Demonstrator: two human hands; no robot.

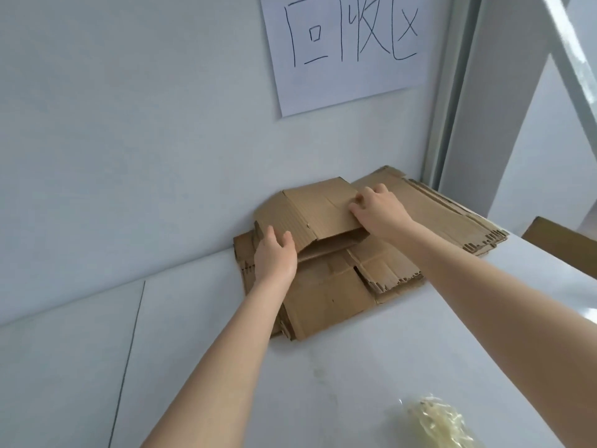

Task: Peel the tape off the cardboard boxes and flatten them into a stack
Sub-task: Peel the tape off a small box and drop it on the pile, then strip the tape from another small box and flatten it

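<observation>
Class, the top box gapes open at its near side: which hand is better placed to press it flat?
Probably the right hand: it rests on the upper panel of the top box, above the gap. The left hand only touches its side fold.

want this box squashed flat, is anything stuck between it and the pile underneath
nothing visible: the box sits straight on the pile, its near end gaping open, with the left hand and right hand on it

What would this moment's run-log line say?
step: flattening | left hand: rests on half-collapsed cardboard box, left side | right hand: grips its right edge | below: flattened cardboard stack | near: crumpled tape wad
</observation>
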